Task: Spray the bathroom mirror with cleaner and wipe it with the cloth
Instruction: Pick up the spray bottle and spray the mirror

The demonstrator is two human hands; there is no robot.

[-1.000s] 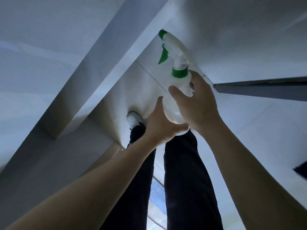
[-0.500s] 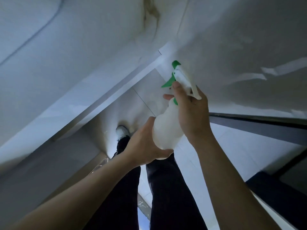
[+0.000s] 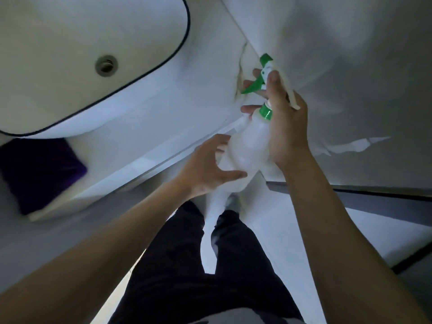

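A white spray bottle [image 3: 247, 146] with a green trigger and collar is held up in the middle of the head view. My right hand [image 3: 286, 127] grips its neck, with fingers around the trigger. My left hand [image 3: 208, 169] cups the bottle's lower body, fingers spread and only loosely touching it. A dark purple cloth [image 3: 39, 174] lies folded on the white counter at the left, by the sink's rim. The mirror is not in view.
A white sink [image 3: 131, 80] with a dark rim line and a round drain fills the upper left. A white wall with cracked, peeling paint [image 3: 350, 146] stands behind the bottle. My dark trousers and the pale tiled floor lie below.
The view has swung up from the floor to the sink and counter, bringing the cloth into sight. My right hand shifted up to the trigger; my left hand's hold on the bottle loosened.
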